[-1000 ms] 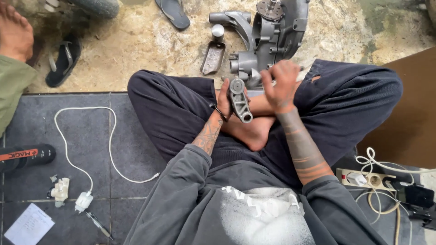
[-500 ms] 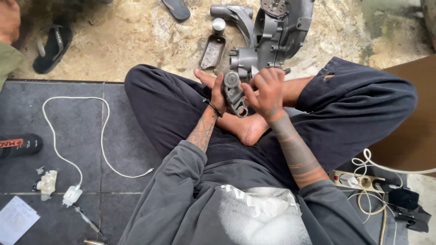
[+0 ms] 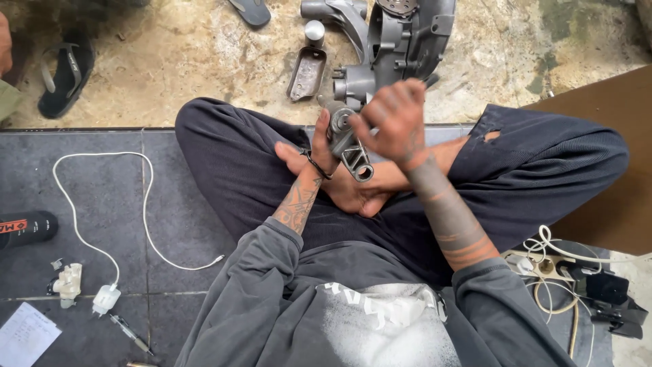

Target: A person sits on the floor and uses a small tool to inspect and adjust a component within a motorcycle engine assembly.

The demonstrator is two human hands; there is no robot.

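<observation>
I sit cross-legged on a dark tiled floor. My left hand point(image 3: 319, 146) grips a small grey metal bracket point(image 3: 350, 149) with round holes, held above my crossed ankles. My right hand point(image 3: 394, 119) is blurred and closes on the upper end of the same bracket. Just beyond my hands lies a large grey engine casing point(image 3: 401, 41) on the rough stone ground, close to the bracket's top end.
A grey metal cover point(image 3: 307, 73) and a small silver cap point(image 3: 314, 30) lie left of the casing. A white charger cable point(image 3: 102, 231) curls on the tiles at left. A black sandal point(image 3: 64, 78) lies far left. Cables and a power strip point(image 3: 557, 268) sit at right.
My view has shifted and my hands have moved up toward the casing. My right hand has shifted on the bracket's upper end and now looks blurred.
</observation>
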